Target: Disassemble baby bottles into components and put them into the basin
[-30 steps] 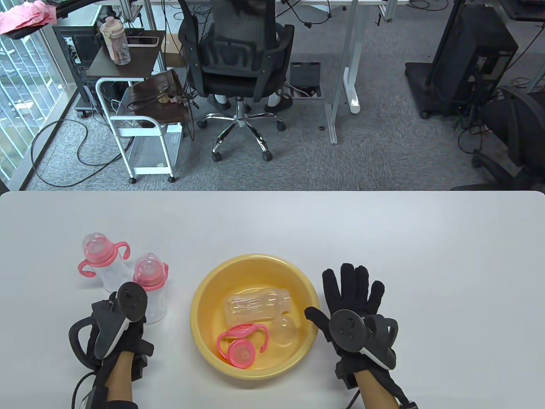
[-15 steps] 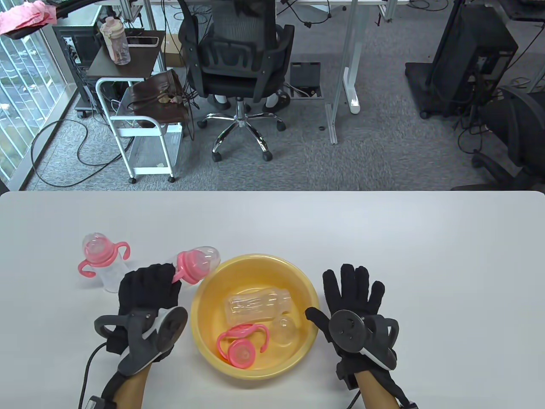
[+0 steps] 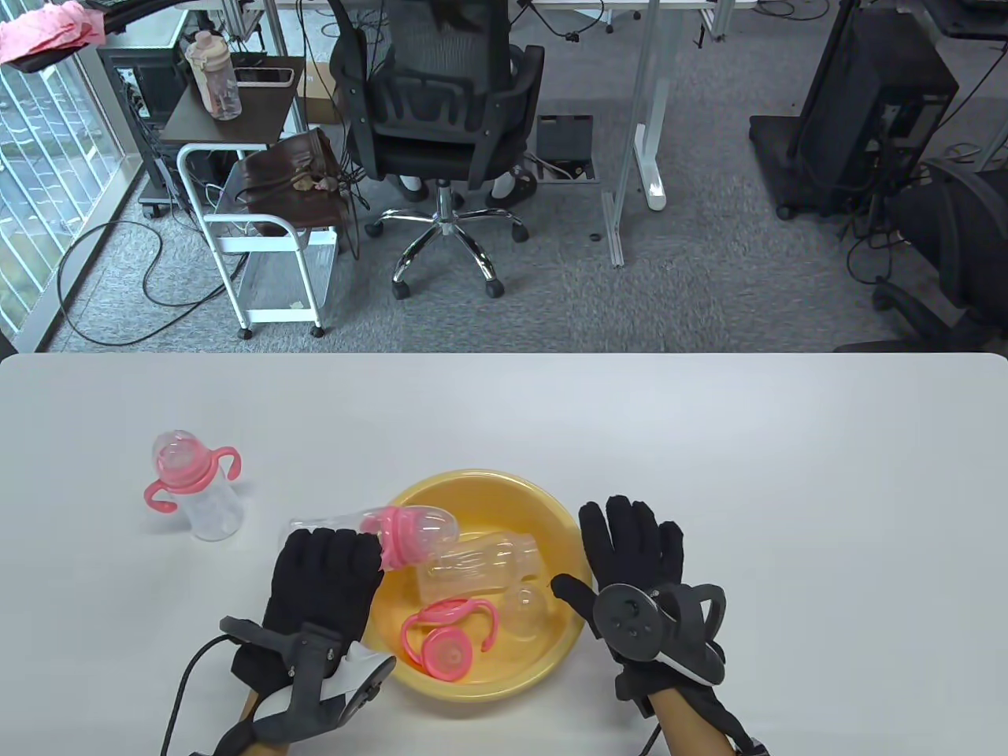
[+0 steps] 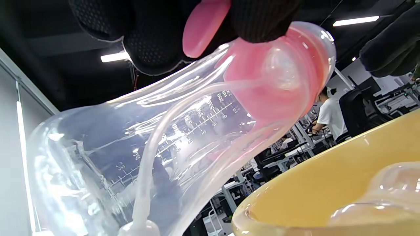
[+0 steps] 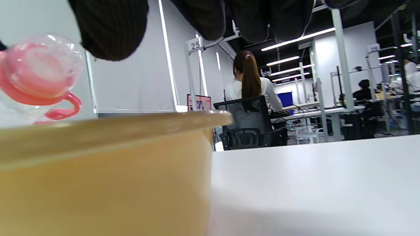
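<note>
My left hand (image 3: 324, 579) grips a clear baby bottle with a pink collar (image 3: 398, 534) and holds it on its side above the left rim of the yellow basin (image 3: 567, 520). The same bottle (image 4: 183, 131) fills the left wrist view, my fingers (image 4: 154, 36) curled around its neck. In the right wrist view its capped top (image 5: 39, 70) shows above the basin wall (image 5: 98, 183). Inside the basin lie a clear bottle body (image 3: 484, 563), a pink handled collar (image 3: 449, 638) and a clear cap (image 3: 526, 610). My right hand (image 3: 630, 555) rests flat beside the basin's right rim, holding nothing. Another assembled bottle (image 3: 193, 484) stands at the left.
The white table (image 3: 787, 472) stretches wide to the right and behind the basin. Beyond its far edge are an office chair (image 3: 441, 118) and a white cart (image 3: 268, 236) on the floor.
My left hand took the nearer bottle off the table, tipped it on its side and carried it right to the basin's left rim. My right hand shifted slightly left toward the basin.
</note>
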The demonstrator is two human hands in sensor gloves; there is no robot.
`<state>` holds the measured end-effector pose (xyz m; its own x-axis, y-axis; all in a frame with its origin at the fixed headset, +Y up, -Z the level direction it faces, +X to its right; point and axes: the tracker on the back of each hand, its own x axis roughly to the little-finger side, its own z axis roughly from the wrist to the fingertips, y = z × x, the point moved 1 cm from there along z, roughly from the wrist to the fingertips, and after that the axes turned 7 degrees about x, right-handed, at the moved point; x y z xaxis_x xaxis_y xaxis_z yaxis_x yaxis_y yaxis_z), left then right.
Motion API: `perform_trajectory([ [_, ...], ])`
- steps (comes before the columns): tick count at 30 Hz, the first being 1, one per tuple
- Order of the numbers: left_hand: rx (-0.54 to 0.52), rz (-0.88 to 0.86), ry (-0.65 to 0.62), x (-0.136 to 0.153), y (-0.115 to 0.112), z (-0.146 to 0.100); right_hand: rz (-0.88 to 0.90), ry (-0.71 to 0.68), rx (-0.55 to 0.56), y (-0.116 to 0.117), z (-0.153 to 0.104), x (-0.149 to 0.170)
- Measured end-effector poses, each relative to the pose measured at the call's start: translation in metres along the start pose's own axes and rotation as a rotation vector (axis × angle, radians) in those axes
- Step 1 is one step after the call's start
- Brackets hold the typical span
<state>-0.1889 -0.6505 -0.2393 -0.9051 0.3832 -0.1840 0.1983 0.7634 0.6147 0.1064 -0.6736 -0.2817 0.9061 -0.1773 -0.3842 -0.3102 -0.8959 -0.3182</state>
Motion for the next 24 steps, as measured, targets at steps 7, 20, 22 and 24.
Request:
perform_trajectory([
  [7, -0.066, -0.016, -0.024, -0.005, 0.016, -0.003, 0.167, -0.129, 0.039, -0.032, 0.021, -0.036],
  [20, -0.17, -0.027, -0.15, -0.027, 0.032, -0.011, 0.748, 0.018, -0.324, -0.006, 0.053, -0.049],
  [22, -0.178, -0.013, -0.168, -0.031, 0.033, -0.012, 0.78, 0.015, -0.396, -0.001, 0.053, -0.052],
  [24, -0.182, 0.0, -0.173, -0.032, 0.034, -0.012, 0.772, 0.006, -0.435, 0.002, 0.053, -0.056],
])
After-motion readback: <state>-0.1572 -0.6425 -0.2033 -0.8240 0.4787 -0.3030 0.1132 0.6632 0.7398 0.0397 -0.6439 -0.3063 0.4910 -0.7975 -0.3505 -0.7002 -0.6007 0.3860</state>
